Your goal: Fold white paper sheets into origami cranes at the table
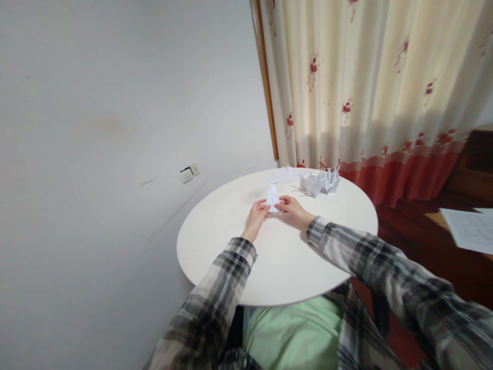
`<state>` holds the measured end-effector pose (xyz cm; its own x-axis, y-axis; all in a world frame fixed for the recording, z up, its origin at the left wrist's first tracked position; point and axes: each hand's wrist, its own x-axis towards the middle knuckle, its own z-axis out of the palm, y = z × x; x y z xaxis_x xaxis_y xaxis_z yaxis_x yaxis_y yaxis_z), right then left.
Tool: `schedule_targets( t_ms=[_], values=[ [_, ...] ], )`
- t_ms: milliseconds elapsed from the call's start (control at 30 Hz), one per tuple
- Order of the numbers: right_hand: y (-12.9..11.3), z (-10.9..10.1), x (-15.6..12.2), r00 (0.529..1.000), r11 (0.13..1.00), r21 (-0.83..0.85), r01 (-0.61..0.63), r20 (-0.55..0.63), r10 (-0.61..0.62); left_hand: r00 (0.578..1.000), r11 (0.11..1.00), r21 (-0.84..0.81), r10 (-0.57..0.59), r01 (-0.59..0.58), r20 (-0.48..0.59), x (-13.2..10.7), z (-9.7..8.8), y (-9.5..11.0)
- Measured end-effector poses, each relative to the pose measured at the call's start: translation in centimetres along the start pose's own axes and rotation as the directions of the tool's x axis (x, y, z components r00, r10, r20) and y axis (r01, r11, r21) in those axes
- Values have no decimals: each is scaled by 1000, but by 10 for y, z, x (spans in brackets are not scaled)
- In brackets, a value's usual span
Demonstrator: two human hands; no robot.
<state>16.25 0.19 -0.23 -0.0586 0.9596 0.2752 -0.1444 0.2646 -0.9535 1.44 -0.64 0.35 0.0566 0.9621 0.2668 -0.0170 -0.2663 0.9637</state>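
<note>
Grey wall (96, 128); floral curtain (377, 87); perhaps wooden floor (416, 226).

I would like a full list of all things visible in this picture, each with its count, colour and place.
folded paper piece: one, white, on the table between both hands
finished paper figures: a small cluster, exact count unclear, white, far side of the table
flat paper pieces: a few, white, far edge of the table, left of the figures
round table: one, white, centre
curtain: one, cream with red flowers and red hem, behind the table
wall socket: one, white, low on the wall at left
paper sheet: one, white, on a wooden surface at right
left hand: one, plaid sleeve, touching the folded paper piece
right hand: one, plaid sleeve, touching the same piece
</note>
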Motion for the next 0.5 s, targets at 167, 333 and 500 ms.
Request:
schedule_targets(
  t_ms=[167,333,500],
  values=[
    [-4,-1,0,997,999,-9,40,59,-40,994,1000,-8,-27,28,103,0,2,-2],
    [-7,-1,0,995,996,-52,75,65,-72,989,996,68,-74,66,130,1,0,-9],
    [-7,0,-2,994,997,-19,70,87,-68,992,997,10,-79,79,95,3,-2,-9]
  ],
)
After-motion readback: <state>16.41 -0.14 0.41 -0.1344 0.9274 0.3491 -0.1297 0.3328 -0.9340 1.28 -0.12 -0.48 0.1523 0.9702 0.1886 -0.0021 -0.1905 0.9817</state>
